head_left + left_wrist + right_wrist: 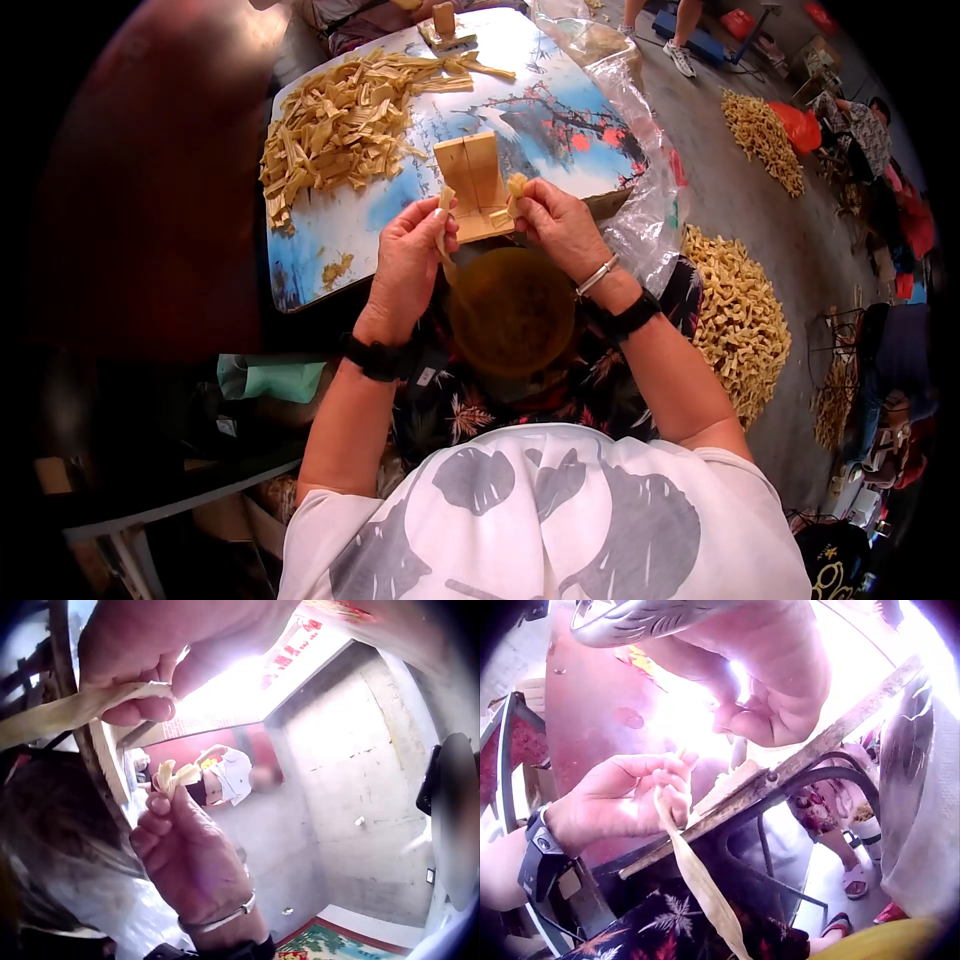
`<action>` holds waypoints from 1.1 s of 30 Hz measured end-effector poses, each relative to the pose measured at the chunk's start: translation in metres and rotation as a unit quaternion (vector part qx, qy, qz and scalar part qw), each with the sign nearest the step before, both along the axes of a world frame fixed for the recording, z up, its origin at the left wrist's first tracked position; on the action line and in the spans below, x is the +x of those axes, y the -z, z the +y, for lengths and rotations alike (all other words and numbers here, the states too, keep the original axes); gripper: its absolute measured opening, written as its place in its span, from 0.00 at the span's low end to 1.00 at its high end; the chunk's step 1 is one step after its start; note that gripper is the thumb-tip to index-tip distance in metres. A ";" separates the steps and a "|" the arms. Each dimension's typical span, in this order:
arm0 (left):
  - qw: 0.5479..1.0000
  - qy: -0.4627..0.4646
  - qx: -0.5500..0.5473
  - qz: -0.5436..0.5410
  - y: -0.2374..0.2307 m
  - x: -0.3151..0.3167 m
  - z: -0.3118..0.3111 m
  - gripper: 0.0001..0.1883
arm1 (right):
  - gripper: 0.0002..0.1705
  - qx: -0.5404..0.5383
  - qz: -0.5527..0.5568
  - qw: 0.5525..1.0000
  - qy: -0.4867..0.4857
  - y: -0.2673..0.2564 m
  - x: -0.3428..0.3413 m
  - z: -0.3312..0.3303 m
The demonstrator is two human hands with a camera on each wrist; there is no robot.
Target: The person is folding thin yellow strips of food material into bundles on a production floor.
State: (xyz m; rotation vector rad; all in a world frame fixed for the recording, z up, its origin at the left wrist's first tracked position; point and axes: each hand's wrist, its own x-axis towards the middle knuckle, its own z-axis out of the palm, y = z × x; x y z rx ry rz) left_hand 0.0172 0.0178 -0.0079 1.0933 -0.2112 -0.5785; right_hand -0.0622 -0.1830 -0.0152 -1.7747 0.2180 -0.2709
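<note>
Gently, fingers pinch a limp, wrinkled strip [446, 235].

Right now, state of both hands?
Left hand: pinching a long pale strip.
Right hand: pinching a short folded piece.

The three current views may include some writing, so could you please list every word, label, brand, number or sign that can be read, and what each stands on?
None can be read with certainty.
Dark writing on the patterned tabletop, head view: too small.
White label beside the left wristband, head view: too small.
Red marks like characters by the bright opening, left wrist view: too blurred.
</note>
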 end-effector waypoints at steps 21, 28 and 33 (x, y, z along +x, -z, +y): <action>0.940 0.123 0.049 0.315 0.083 -0.124 0.021 0.11 | 0.06 -0.172 -0.159 0.967 -0.102 0.018 -0.109 0.071; 0.953 0.146 0.011 0.265 0.070 -0.135 0.019 0.05 | 0.15 -0.299 -0.187 0.934 -0.060 0.025 -0.129 0.087; 0.963 0.228 0.103 -0.098 0.070 -0.144 0.025 0.16 | 0.12 -0.359 -0.220 0.905 -0.061 0.029 -0.135 0.084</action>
